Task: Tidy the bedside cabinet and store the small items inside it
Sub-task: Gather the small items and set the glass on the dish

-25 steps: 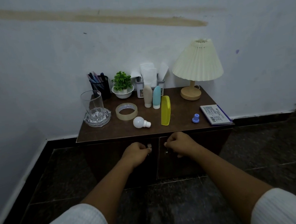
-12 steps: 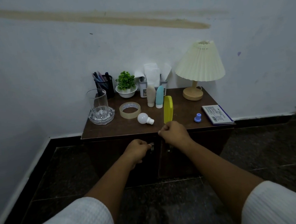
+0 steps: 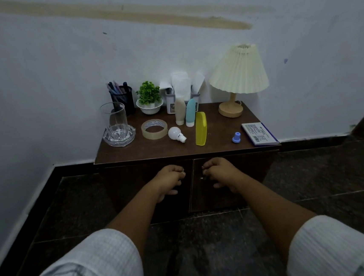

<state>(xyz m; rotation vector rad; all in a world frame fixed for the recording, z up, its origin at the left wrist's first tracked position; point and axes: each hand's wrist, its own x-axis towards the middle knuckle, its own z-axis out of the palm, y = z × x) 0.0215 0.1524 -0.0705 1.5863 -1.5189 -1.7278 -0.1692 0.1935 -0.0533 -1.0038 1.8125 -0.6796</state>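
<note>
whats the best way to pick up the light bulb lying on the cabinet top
Grip the round white globe of the light bulb, coming straight down from above. It lies on its side, globe toward the roll of tape and metal base pointing toward the front edge. The globe is the widest part, and there looks to be room for fingers between the tape and the yellow comb.

The scene is dim and flat, with a cool bluish cast over the wall (image 3: 59, 71). Light seems soft and diffuse from above; no hard shadows fall. The lamp (image 3: 238, 76) at upper right looks unlit. The cabinet front (image 3: 125, 187) at centre and the floor (image 3: 336, 178) at lower right sink into near-black, losing detail. Wide-angle distortion bows the skirting line at the left edge. The sleeves (image 3: 89, 269) along the bottom edge are soft and slightly blurred. No glare shows.
</note>
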